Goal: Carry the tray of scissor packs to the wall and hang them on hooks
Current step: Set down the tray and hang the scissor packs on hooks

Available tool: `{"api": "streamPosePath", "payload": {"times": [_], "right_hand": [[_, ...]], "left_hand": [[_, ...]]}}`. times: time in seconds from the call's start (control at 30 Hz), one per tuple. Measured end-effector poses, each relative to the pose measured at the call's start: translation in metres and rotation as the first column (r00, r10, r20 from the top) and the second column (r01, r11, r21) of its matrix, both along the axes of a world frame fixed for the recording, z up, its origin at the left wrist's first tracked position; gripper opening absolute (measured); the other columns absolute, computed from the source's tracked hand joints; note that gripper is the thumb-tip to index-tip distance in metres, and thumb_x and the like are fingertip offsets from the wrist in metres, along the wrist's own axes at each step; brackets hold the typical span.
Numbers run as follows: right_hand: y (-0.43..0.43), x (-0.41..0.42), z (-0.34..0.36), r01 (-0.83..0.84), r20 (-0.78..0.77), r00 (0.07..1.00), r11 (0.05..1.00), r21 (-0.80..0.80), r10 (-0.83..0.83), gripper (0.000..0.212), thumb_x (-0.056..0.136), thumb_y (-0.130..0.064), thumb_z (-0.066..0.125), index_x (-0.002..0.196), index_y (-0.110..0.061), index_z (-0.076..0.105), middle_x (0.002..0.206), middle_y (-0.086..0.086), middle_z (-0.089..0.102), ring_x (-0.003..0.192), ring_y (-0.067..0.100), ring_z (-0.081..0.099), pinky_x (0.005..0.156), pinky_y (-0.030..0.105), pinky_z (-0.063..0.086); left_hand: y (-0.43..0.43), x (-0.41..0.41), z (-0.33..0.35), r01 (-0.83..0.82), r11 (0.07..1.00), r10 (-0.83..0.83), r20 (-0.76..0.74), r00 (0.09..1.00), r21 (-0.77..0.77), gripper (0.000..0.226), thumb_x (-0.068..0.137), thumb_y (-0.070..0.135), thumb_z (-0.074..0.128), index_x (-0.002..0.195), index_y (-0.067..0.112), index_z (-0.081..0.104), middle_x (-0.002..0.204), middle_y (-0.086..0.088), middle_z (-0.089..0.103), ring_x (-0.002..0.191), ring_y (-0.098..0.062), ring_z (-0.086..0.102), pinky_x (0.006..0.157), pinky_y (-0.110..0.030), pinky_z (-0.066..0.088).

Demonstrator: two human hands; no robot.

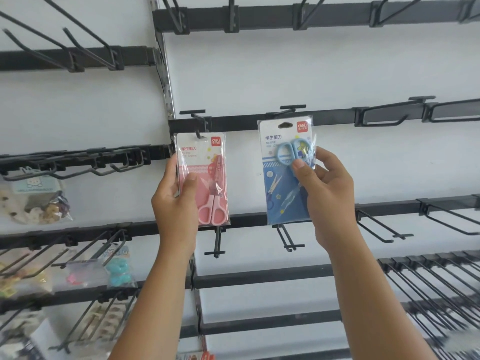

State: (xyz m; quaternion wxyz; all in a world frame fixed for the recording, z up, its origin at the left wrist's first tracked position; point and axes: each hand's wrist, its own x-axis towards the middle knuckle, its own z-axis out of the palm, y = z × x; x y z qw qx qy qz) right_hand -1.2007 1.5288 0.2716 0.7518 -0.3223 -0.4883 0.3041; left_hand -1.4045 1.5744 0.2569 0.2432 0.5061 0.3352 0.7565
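**Two scissor packs at the hooks, one on, one short**

The left hand [174, 201] pinched the pink scissor pack [203, 179] by its left edge, thumb across the front and fingers behind. The right hand [327, 196] gripped the blue scissor pack [287, 172] from its right side, thumb pressed on the front near the blue handles. Both packs stood upright, long axis vertical, hang holes at the top.

The pink pack's hole sat at the tip of the left hook [196, 127], which appeared to pass through it, so that pack looked as good as hung. The blue pack was the one in question. Its hang hole [286, 125] lay just below the tip of the right hook [285, 112], the card's top edge overlapping the black rail [233, 122] behind. The hole seemed not yet threaded, though the angle left this uncertain. The right hand, being the only one on that pack, would probably need to lift it slightly and push it back toward the wall.

Other hooks along the rails hung bare; bagged trinkets [44, 201] hung far left. The tray was not in view.
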Motion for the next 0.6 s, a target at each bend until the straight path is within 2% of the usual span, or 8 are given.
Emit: {"api": "streamPosePath", "payload": {"times": [0.13, 0.33, 0.4, 0.5, 0.6], "right_hand": [[0.0027, 0.0008, 0.0054, -0.001, -0.015, 1.0, 1.0, -0.007, 0.001, 0.018, 0.097, -0.017, 0.066, 0.115, -0.019, 0.065, 0.08, -0.001, 0.078, 0.07, 0.014, 0.074, 0.064, 0.031, 0.06], [0.0073, 0.0033, -0.0021, -0.005, 0.03, 1.0, 0.998, -0.062, 0.007, 0.018, 0.098, -0.022, 0.064, 0.116, -0.024, 0.064, 0.079, -0.005, 0.079, 0.072, 0.008, 0.074, 0.068, 0.03, 0.061], [0.0068, 0.0043, -0.0029, -0.01, 0.021, 1.0, 0.998, -0.069, 0.012, 0.015, 0.099, -0.022, 0.064, 0.113, -0.025, 0.065, 0.078, -0.006, 0.078, 0.071, 0.008, 0.074, 0.067, 0.029, 0.062], [0.0063, 0.0065, 0.0016, 0.006, 0.003, 1.0, 0.997, -0.077, -0.006, 0.009, 0.098, -0.019, 0.064, 0.106, -0.024, 0.066, 0.073, -0.007, 0.077, 0.064, 0.006, 0.073, 0.056, 0.024, 0.058], [0.0088, 0.0102, 0.0039, 0.038, 0.012, 0.999, 0.993, -0.114, -0.037, 0.008, 0.097, -0.02, 0.066, 0.104, -0.023, 0.067, 0.072, -0.006, 0.078, 0.061, 0.007, 0.073, 0.054, 0.024, 0.058]], "left_hand": [[0.0008, 0.0, -0.0008, 0.012, 1.0, -0.012, 0.002, 1.0, 0.009, 0.046, 0.096, 0.006, 0.055, 0.137, 0.028, 0.06, 0.119, 0.009, 0.074, 0.11, -0.011, 0.069, 0.098, -0.032, 0.054], [0.0039, -0.0007, -0.0017, 0.019, 1.0, -0.019, 0.011, 1.0, -0.005, 0.048, 0.097, 0.007, 0.057, 0.141, 0.025, 0.057, 0.121, 0.007, 0.073, 0.109, -0.007, 0.069, 0.094, -0.024, 0.054], [0.0045, -0.0009, -0.0025, 0.014, 1.0, -0.014, 0.011, 1.0, -0.008, 0.048, 0.097, 0.009, 0.058, 0.141, 0.026, 0.057, 0.118, 0.007, 0.074, 0.106, -0.008, 0.07, 0.092, -0.025, 0.055], [0.0058, -0.0005, -0.0036, 0.011, 1.0, -0.011, 0.018, 1.0, -0.017, 0.048, 0.097, 0.009, 0.058, 0.142, 0.026, 0.056, 0.122, 0.006, 0.073, 0.113, -0.012, 0.068, 0.098, -0.031, 0.053], [0.0052, 0.0002, -0.0037, 0.009, 1.0, -0.008, 0.008, 1.0, -0.023, 0.048, 0.097, 0.009, 0.057, 0.142, 0.026, 0.056, 0.125, 0.005, 0.072, 0.116, -0.014, 0.067, 0.101, -0.034, 0.052]]}}
